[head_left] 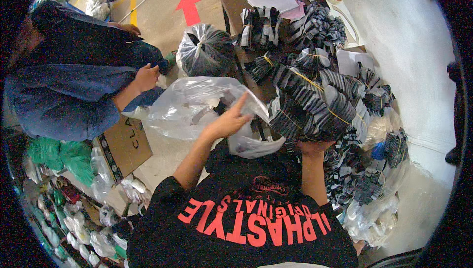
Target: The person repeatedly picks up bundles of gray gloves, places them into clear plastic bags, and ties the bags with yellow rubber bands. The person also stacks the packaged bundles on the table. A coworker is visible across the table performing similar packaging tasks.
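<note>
My left hand (227, 121) lies against a large clear plastic bag (189, 93), its index finger stretched out and the others apart. The bag spreads wide in front of me, with its mouth toward the right. My right hand (315, 146) is under a stack of dark grey and black knit pieces (315, 108) bound with yellow bands, supporting it from below. Most of the right fingers are hidden beneath the stack. More banded knit bundles (263, 66) lie around it on a brown table (234, 4).
A tied, filled plastic bag (204, 51) stands beyond the open bag. At left, a co-worker's hand (147, 77) is near the bag; another person's hand (129, 27) is behind. A cardboard box (125, 147) and green bags (64, 157) are lower left. A white wall (414, 71) rises at right.
</note>
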Demonstrator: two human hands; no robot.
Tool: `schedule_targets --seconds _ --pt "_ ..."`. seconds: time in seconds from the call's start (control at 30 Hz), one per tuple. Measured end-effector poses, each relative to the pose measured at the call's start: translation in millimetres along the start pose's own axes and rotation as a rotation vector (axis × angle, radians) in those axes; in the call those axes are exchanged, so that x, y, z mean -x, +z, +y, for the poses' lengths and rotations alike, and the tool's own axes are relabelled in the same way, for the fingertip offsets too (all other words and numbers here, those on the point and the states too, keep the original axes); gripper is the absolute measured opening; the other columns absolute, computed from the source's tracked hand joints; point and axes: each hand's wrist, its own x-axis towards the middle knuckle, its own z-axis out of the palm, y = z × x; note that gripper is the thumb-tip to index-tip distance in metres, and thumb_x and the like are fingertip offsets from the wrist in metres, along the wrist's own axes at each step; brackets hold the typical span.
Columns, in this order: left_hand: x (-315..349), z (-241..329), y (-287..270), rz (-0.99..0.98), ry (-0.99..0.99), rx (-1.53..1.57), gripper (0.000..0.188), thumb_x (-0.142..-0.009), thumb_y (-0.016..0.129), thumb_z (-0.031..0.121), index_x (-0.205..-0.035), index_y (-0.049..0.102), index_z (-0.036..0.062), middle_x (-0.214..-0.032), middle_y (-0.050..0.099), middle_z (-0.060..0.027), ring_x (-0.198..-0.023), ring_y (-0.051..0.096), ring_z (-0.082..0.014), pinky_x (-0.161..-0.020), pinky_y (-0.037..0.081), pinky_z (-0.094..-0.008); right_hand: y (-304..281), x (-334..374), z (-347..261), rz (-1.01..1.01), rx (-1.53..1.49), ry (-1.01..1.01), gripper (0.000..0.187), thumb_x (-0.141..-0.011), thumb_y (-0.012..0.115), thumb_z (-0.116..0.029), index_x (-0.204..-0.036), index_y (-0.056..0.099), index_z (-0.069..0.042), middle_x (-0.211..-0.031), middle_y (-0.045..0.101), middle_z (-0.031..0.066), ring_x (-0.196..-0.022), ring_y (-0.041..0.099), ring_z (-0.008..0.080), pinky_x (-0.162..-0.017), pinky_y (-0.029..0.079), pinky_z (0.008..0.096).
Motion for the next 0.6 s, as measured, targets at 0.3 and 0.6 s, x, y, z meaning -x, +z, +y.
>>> schedule_targets --seconds 0.3,0.6 --pt "-14.0 -31.4 49.4 -0.121 0.116 0.091 0.084 -0.088 0.058 0.008 -0.161 0.016 0.0028 -0.167 0.019 -0.0192 -0.155 0.018 -0.0295 -0.124 0.015 -0.0359 -18.0 10.1 -5.8 -0.291 0.346 0.015 0.098 -0.086 0.05 -0.078 -0.16 0.03 -0.017 -0.164 0.031 0.0115 -0.151 0.024 0.0381 -0.118 0.025 0.0629" --pt "4.9 -107.3 43.0 0.475 -0.267 0.498 0.037 -0.084 0.044 -0.005 -0.113 0.064 0.0042 -0.105 0.067 -0.0053 -0.092 0.061 -0.0134 -0.081 0.049 -0.0256 -0.6 27.1 11.5 -0.127 0.181 0.008 0.091 -0.088 0.051 -0.075 -0.154 0.04 -0.013 -0.157 0.041 0.0131 -0.143 0.036 0.0395 -0.116 0.033 0.0592"
